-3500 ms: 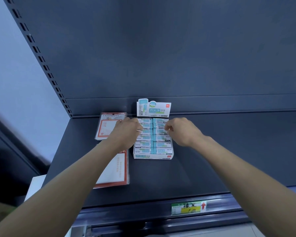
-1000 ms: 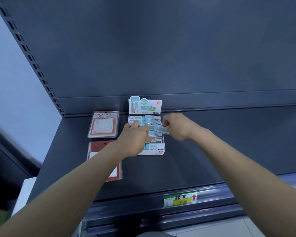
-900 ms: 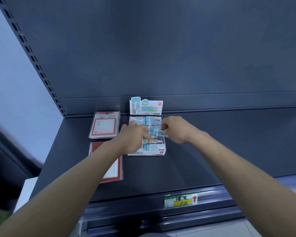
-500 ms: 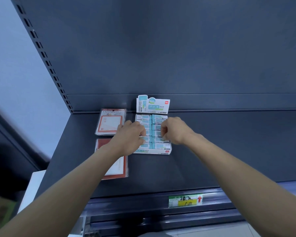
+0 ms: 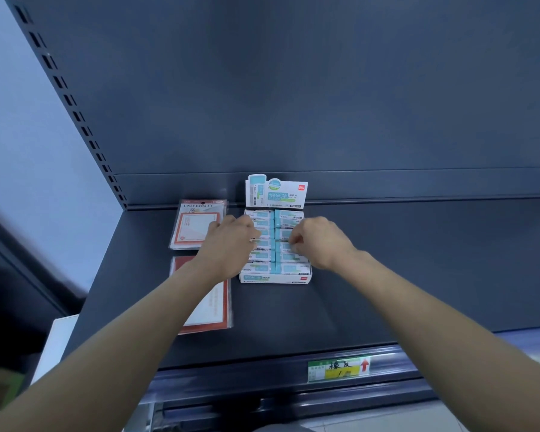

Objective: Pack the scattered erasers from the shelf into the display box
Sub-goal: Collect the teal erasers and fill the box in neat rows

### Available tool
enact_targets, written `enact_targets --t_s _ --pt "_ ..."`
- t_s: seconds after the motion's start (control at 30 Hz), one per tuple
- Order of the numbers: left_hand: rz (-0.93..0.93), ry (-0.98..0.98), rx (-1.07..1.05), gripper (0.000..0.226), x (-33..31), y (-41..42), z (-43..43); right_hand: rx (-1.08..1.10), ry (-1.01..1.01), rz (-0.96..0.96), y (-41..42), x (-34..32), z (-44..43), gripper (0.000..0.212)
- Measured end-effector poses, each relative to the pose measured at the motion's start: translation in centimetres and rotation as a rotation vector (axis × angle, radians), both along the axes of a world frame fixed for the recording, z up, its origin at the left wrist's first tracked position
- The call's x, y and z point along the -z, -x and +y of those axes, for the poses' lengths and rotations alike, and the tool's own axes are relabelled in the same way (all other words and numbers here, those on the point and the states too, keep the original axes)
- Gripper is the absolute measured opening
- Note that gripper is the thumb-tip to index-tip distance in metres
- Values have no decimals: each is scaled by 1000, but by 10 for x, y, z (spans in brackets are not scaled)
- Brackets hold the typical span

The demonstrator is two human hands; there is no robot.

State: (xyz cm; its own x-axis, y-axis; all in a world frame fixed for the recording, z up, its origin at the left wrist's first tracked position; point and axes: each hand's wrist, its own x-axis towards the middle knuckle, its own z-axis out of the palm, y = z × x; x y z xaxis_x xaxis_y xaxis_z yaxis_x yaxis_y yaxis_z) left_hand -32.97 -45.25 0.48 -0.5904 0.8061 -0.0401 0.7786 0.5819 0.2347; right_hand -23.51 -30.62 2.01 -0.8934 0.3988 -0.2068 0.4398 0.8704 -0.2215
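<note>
The white-and-teal display box [image 5: 275, 278] stands on the dark shelf [image 5: 418, 260], its header card [image 5: 276, 191] upright at the back. Teal-and-white erasers [image 5: 289, 219] fill it in two columns. My left hand [image 5: 231, 241] lies over the left column, its bent fingertips resting on the erasers there. My right hand [image 5: 317, 241] hovers over the right column, and its fingertips pinch an eraser [image 5: 286, 246] lying in the row. No loose erasers show on the shelf around the box.
Two red-framed certificate packs lie left of the box, one at the back [image 5: 197, 224] and one in front [image 5: 209, 304] under my left forearm. A price tag [image 5: 339, 367] sits on the shelf's front rail. The slotted upright [image 5: 75, 113] borders the left.
One second ago my right hand held an eraser above the box; it has lowered it into the right column. My left hand stayed on the left column.
</note>
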Motion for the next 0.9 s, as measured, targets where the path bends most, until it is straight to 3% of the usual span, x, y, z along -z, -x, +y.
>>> enact_targets --t_s 0.3,0.63,0.9 --pt "6 -59 -6 30 5 5 0 42 -36 90 7 -9 5 23" --pt "86 41 22 34 11 6 3 -114 -250 18 14 4 -2 14" --pt "20 -20 16 36 6 9 0 -90 -256 17 16 7 -2 31"
